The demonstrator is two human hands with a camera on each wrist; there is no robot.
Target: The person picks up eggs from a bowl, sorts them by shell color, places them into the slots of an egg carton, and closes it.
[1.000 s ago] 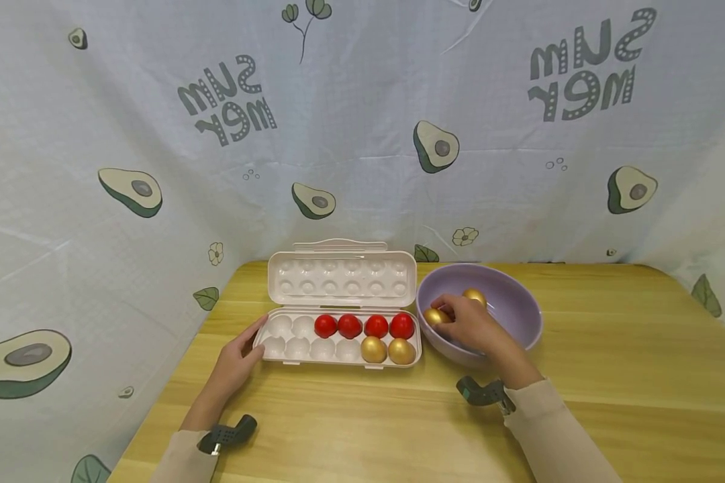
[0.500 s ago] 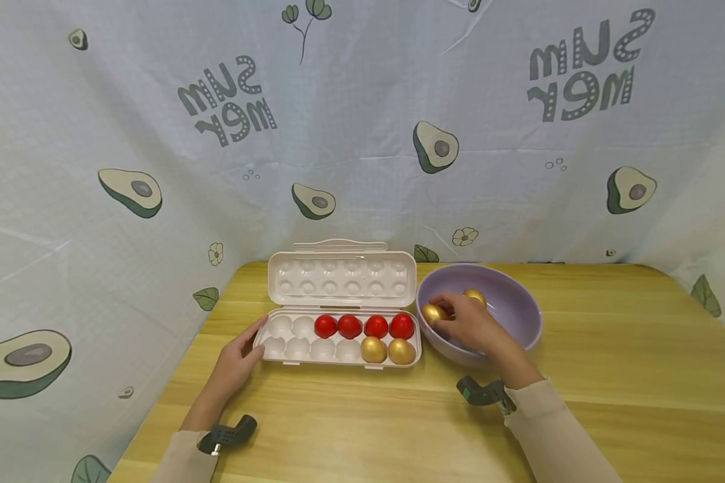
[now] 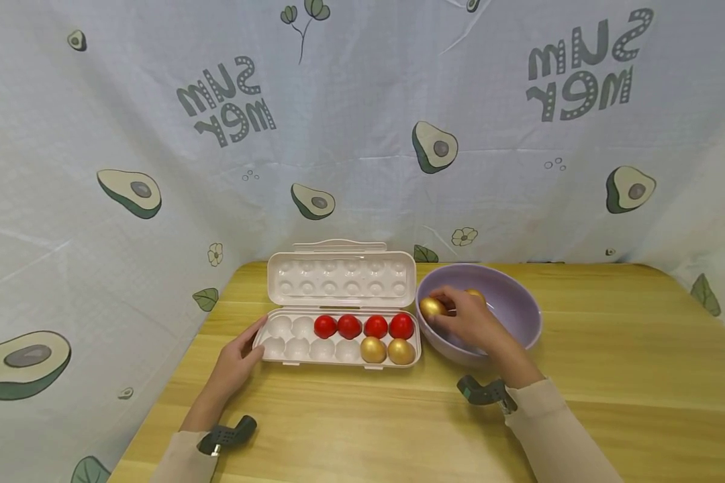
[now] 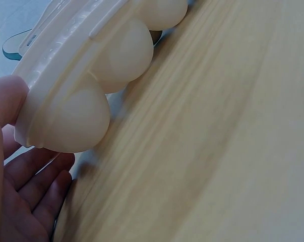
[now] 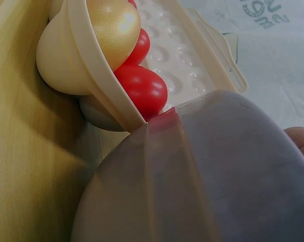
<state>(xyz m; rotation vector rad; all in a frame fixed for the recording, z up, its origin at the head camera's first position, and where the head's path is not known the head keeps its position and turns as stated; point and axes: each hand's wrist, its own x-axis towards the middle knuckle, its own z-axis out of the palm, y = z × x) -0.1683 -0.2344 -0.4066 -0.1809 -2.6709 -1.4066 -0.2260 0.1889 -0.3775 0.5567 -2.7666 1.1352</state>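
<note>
My left hand (image 3: 237,362) holds the left end of a white plastic egg carton (image 3: 332,363). In the left wrist view the thumb (image 4: 9,98) lies at the carton's rim, with the other fingers (image 4: 43,186) beside and below that end. My right hand (image 3: 468,318) reaches into a purple bowl (image 3: 519,315) and pinches a gold egg (image 3: 431,308) near the bowl's left wall. Another gold egg (image 3: 475,295) lies behind this hand, partly hidden. In the right wrist view the bowl's wall (image 5: 232,166) hides most of the hand and the held egg.
Several red eggs (image 3: 376,326) fill the right part of the carton's back row. Two gold eggs (image 3: 401,351) sit at the right of its front row. The carton's lid (image 3: 342,276) stands open behind, by a printed cloth (image 3: 362,134). Everything rests on a wooden table (image 3: 362,422).
The gold egg in my right hand has shifted slightly up and left toward the bowl's rim, and the fingers with it. My left hand and the carton have stayed in place.
</note>
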